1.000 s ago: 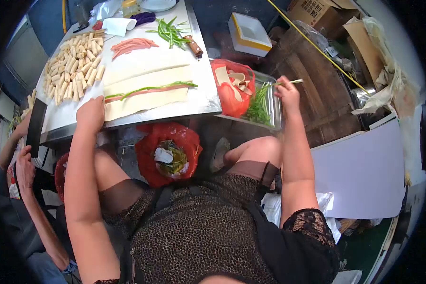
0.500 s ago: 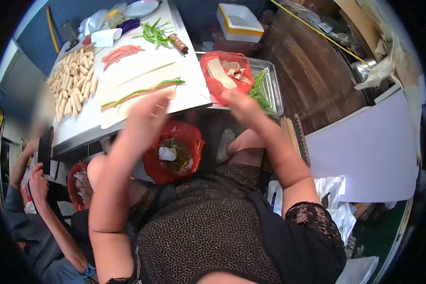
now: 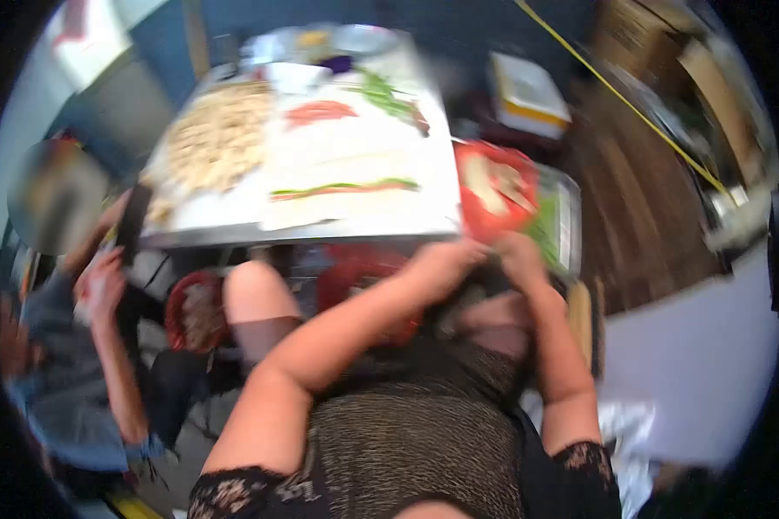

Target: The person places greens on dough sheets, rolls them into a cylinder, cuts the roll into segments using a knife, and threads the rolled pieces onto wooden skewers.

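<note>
Blur covers much of the view. My left hand (image 3: 448, 264) and my right hand (image 3: 519, 258) are close together just off the table's right front corner, below the red bag (image 3: 497, 192) with pale strips in it. The fingers of both are smeared, and whatever they hold cannot be made out. Beside the bag, green stalks (image 3: 546, 227) lie in a metal tray (image 3: 575, 227). On the white table (image 3: 208, 214) lies a pale sheet (image 3: 346, 206) with a line of green and pink strips (image 3: 346, 189) across it.
Many short pale rolls (image 3: 219, 137) cover the table's left part. Pink strips (image 3: 320, 112), green pieces (image 3: 379, 93) and a wooden handle (image 3: 420, 118) lie farther back. At left a co-worker's hand (image 3: 106, 281) is near a dark flat object (image 3: 133, 223). A red-lined bin (image 3: 350, 277) stands below the table.
My left hand has left the sheet and moved right, and my right hand has come in from the tray's side to meet it. The view has shifted, so the table appears farther right.
</note>
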The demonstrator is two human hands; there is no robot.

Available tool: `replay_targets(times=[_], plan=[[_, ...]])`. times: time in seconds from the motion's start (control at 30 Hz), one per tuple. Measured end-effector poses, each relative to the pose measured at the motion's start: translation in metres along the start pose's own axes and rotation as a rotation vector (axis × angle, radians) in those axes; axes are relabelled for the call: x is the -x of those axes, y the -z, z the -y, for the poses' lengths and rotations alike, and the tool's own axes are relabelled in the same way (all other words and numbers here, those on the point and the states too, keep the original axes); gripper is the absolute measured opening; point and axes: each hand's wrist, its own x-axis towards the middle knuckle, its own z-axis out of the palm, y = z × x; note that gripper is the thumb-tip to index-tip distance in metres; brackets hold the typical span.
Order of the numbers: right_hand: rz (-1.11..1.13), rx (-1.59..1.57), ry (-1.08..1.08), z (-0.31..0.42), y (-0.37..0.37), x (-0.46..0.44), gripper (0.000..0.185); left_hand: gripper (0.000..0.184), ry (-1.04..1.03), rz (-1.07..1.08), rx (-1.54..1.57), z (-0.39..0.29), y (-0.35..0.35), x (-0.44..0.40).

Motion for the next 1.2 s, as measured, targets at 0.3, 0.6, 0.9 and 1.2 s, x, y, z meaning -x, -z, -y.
replay_targets(times=[0.3,0.6,0.9,1.2], plan=[[0.213,0.464,-0.172,-0.242,-0.124,-0.099,0.035,0.021,-0.206,-0.275,0.012,-0.012,0.025,0.009],[0.119,-0.232,-0.285,-0.257,-0.090,-0.088,0.033,0.035,-0.264,-0.550,0.452,-0.061,0.100,0.048],[0.151,-1.766,0.127,0.101,0.010,0.037,0.056,0.029,-0.587,-0.364,0.090,-0.066,0.084,0.082],[-0.071,-1.791,-0.044,0.126,0.051,0.035,0.039,0.055,-0.451,0.158,-0.202,-0.028,0.069,0.122]])
